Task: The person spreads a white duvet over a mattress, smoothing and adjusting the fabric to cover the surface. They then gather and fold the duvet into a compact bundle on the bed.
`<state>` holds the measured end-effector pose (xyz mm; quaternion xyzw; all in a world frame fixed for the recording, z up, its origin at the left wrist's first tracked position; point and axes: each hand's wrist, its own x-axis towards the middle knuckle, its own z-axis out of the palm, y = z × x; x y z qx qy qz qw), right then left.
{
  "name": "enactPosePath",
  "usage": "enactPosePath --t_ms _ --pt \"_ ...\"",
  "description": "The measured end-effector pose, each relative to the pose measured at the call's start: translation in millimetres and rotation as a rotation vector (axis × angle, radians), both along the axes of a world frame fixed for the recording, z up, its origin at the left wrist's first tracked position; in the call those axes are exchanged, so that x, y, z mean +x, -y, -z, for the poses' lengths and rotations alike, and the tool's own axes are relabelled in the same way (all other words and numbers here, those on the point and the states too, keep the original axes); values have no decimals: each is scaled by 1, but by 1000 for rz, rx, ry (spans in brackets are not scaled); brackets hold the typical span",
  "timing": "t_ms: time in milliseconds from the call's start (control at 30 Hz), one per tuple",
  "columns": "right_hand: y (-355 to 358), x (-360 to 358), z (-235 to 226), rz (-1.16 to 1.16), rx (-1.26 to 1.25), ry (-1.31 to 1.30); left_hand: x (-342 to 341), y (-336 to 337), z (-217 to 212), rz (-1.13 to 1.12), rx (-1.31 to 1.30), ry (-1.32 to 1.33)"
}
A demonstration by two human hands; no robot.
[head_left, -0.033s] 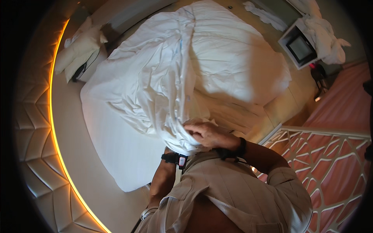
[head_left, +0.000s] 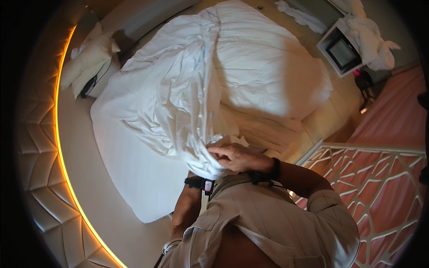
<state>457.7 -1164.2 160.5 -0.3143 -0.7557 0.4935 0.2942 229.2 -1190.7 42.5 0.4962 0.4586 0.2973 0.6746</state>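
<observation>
One right hand, ours, grips the white cover. Its folds hide our left hand, whose grip we cannot tell.

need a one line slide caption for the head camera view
Right hand on bunched white bedding, left hand hidden by it, light strip glowing along padded panelling.

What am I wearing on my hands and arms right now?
Your right hand is ungloved; the left is hidden. Your beige sleeves are short, the left cuff pale. A black strap with a small pink-edged device circles the left wrist, a black band the right.
</observation>
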Motion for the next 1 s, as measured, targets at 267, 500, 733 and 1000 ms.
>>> enactPosePath --t_ms 267,500,733,1000 --pt "-10 9 -29 -444 -780 -39 7 8 -1 55 -27 0" --pt "5 52 8 -375 -1029 -180 -59 26 -31 -269 -19 -186" --pt "16 121 207 126 -879 275 -192 52 -108 -818 241 -609" --pt "62 171 308 495 -534 863 -294 93 -220 -1060 431 -1021"
